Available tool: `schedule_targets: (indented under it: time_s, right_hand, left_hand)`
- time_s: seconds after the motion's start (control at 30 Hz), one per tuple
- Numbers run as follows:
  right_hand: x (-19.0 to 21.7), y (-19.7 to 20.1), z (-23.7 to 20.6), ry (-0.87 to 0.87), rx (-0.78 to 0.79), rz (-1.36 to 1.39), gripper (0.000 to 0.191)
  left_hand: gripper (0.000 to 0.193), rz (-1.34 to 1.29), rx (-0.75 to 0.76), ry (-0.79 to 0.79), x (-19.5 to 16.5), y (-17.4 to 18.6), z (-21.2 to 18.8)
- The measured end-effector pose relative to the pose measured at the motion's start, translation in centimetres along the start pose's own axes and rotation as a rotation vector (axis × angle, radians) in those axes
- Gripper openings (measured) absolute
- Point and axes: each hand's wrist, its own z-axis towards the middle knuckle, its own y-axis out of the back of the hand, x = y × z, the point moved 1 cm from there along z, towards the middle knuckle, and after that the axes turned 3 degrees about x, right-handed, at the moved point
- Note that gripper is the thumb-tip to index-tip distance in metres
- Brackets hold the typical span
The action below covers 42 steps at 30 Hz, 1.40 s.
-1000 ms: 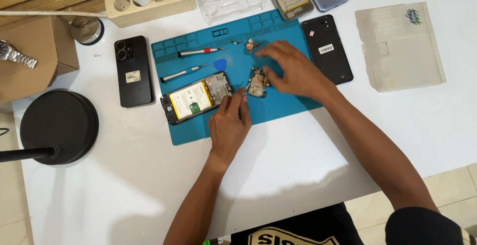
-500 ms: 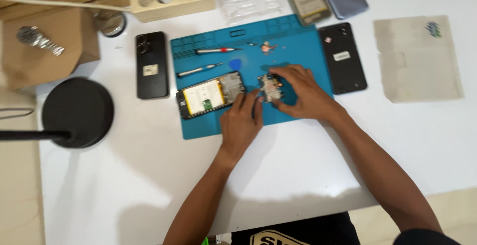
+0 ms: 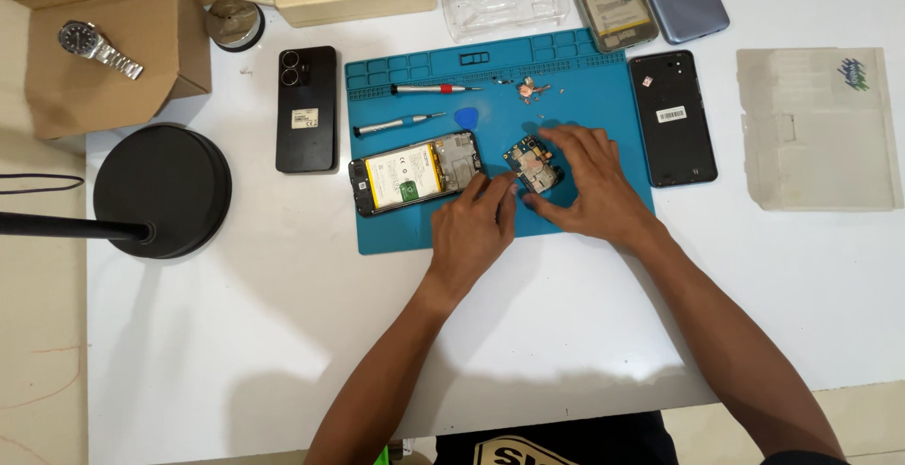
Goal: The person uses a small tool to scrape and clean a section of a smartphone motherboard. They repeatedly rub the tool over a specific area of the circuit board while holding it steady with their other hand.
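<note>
Head view: nearest, the left hand (image 3: pixel 474 229) rests half-curled on the blue mat (image 3: pixel 603 97), fingertips at the small circuit board (image 3: pixel 533 165), which the right hand (image 3: pixel 589 187) pinches at mid-mat. A slip could flex the board or knock it against the opened phone (image 3: pixel 415 171) just left; farther off, loose screws (image 3: pixel 530 90) could scatter.

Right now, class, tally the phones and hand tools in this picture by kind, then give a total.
Opened phone showing its battery: 1
Closed black phones, backs up: 2
Screwdrivers on the blue mat: 2
Blue pick: 1
Total: 6
</note>
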Motion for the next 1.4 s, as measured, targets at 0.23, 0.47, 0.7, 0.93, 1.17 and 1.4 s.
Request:
schedule_targets:
  time_s: [0.23,0.47,0.7,0.93,1.17,1.4]
  right_hand:
    - [0.2,0.0,-0.2,-0.100,0.044,0.046,0.084]
    - [0.2,0.1,-0.4,-0.073,0.000,0.041,0.086]
    - [-0.6,0.0,-0.6,-0.039,0.042,0.053,0.072]
    - [-0.7,-0.3,-0.6,-0.027,0.016,0.053,0.066]
    - [-0.3,-0.7,-0.8,0.029,-0.071,0.066,0.045]
    - [-0.5,-1.0,-0.9,0.042,-0.077,0.062,0.041]
  left_hand:
    - [0.018,-0.010,0.036,0.012,-0.1,0.3,0.3]
    - [0.015,0.000,0.052,0.011,-0.6,0.5,0.5]
    - [0.015,0.007,0.048,0.007,-1.1,0.7,1.2]
    - [0.024,0.070,0.099,0.017,-1.1,0.4,1.1]
    - [0.028,0.130,0.133,0.040,-1.0,-0.1,0.7]
    - [0.028,0.204,0.143,0.048,-1.4,-0.9,0.6]
